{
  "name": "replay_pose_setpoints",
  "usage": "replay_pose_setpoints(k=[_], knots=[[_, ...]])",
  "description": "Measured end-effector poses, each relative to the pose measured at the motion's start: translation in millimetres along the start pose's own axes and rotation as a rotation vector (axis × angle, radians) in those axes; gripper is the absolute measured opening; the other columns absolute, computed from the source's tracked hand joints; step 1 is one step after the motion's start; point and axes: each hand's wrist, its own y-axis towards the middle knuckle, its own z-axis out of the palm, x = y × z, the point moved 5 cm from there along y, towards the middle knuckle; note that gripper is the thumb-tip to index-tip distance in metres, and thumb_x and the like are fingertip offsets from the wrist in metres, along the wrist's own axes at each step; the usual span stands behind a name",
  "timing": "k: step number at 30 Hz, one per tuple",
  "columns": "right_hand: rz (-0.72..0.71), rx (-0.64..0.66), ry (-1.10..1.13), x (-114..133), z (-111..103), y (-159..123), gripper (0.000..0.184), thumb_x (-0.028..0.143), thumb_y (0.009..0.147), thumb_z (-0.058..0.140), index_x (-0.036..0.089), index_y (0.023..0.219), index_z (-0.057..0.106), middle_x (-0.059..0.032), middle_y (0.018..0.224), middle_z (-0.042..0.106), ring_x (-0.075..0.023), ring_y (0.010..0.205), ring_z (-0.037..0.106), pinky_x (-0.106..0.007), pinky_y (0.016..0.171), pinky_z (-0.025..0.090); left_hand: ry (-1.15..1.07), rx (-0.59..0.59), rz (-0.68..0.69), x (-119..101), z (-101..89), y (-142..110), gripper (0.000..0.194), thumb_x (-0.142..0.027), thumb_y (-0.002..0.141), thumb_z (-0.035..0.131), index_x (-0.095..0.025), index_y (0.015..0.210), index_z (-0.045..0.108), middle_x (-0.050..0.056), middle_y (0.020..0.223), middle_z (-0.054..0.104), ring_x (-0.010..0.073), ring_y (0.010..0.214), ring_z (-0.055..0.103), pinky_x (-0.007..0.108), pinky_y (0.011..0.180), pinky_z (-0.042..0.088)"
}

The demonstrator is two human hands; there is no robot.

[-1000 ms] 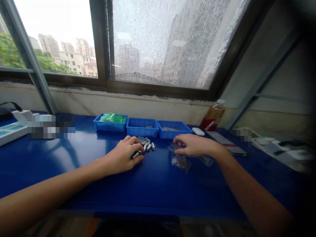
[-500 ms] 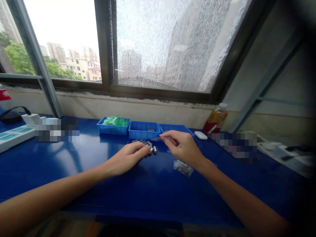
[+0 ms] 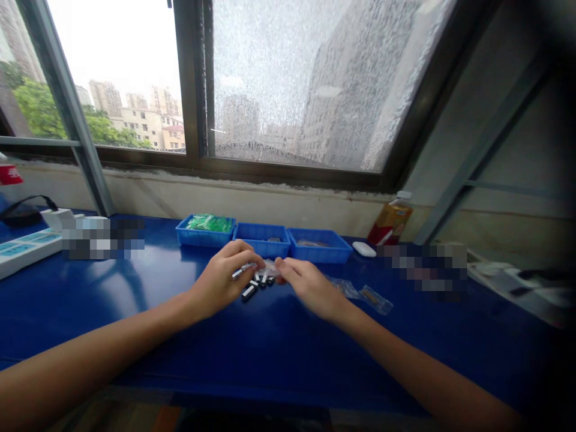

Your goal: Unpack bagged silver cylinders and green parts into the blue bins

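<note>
Nearest you is the bare front of the glossy blue surface (image 3: 288, 348). Beyond it, your left hand (image 3: 222, 276) has a narrow grip, thumb against fingers, on a small silver-grey bar (image 3: 240, 272). Your right hand (image 3: 310, 287) pinches a crumpled clear plastic bag (image 3: 269, 269), which lies just right of the bar, between your two hands. The bar's long axis slants up to the right, roughly toward the bag; which way the bag's mouth faces, you cannot tell from here. Your left hand is nearer the bar, your right the bag.

Under your hands sit loose black-and-silver oblong pieces (image 3: 249, 292). To the right lies a flat clear bag with brownish contents (image 3: 375, 299). Farther back stand three blue plastic bins, the left one (image 3: 204, 238) holding green packets.

Half a second ago your left hand covered the pieces and your right held the bag farther off; now they have met, and the flat bag, then mostly behind your right arm, shows.
</note>
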Motion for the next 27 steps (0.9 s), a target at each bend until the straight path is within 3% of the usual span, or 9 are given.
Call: replay_pose_setpoints(k=[3,7,11,14,19,22,27], knots=[[0.066,0.029,0.117,-6.3,6.6,1.3,0.034,0.038,0.087,0.041,0.015,0.066,0.055,0.0009,0.057,0.051,-0.0103,0.054,0.047,-0.023,0.051,0.036,0.072,0.059,0.035,-2.1,5.2,-3.2,0.02,-0.012,0.082,0.046,-0.02,0.09,0.062,0.006,0.099,0.048,0.0167,0.091,0.048,0.031,0.079,0.044],[-0.038,-0.17,-0.012,-1.4,-2.0,-0.9,0.02,0.029,0.083,0.05,0.016,0.074,0.06,-0.0006,0.063,0.057,-0.0115,0.057,0.05,-0.024,0.054,0.037,0.099,0.107,-0.101,3.9,8.4,-4.0,0.018,-0.025,0.076,0.058,-0.021,0.093,0.063,0.008,0.115,0.037,0.02,0.095,0.044,0.039,0.087,0.04],[-0.173,-0.259,-0.12,3.1,-8.3,-2.6,0.013,0.025,0.082,0.051,0.018,0.081,0.062,-0.0021,0.071,0.057,-0.0129,0.063,0.052,-0.025,0.058,0.041,-0.13,0.171,-0.322,11.0,7.5,0.3,0.028,-0.04,0.082,0.048,-0.017,0.088,0.064,0.007,0.098,0.048,0.0188,0.089,0.047,0.036,0.084,0.04],[-0.274,-0.247,-0.151,6.2,-6.5,-4.4,0.013,0.02,0.083,0.049,0.018,0.086,0.062,-0.0034,0.078,0.055,-0.013,0.07,0.053,-0.026,0.063,0.045,-0.426,0.238,-0.543,15.0,12.4,0.1,0.041,-0.046,0.087,0.035,-0.014,0.08,0.06,0.003,0.076,0.053,0.014,0.07,0.048,0.028,0.066,0.04],[-0.386,-0.276,-0.199,14.5,-3.1,-11.1,0.026,0.006,0.077,0.044,0.019,0.093,0.061,-0.0079,0.101,0.048,-0.0154,0.087,0.054,-0.032,0.079,0.046,-0.678,0.193,-0.67,17.4,19.7,-1.8,0.03,-0.041,0.08,0.052,-0.013,0.073,0.053,-0.002,0.063,0.05,0.0084,0.055,0.041,0.022,0.054,0.031],[-0.302,-0.317,-0.124,10.0,-7.5,-9.3,0.027,0.005,0.072,0.047,0.018,0.094,0.056,-0.0103,0.11,0.044,-0.0174,0.093,0.053,-0.033,0.079,0.048,-0.725,0.131,-0.664,20.7,19.1,-1.0,0.025,-0.037,0.079,0.056,-0.012,0.076,0.054,-0.001,0.065,0.054,0.0084,0.058,0.046,0.022,0.058,0.034],[-0.038,-0.205,0.086,-14.3,-7.5,2.2,0.018,0.028,0.081,0.05,0.015,0.094,0.054,-0.0037,0.075,0.059,-0.0143,0.068,0.057,-0.028,0.064,0.048,-0.731,0.078,-0.666,23.8,15.9,-1.0,0.021,-0.031,0.076,0.061,-0.011,0.081,0.057,0.002,0.072,0.061,0.0111,0.066,0.055,0.024,0.064,0.038]])
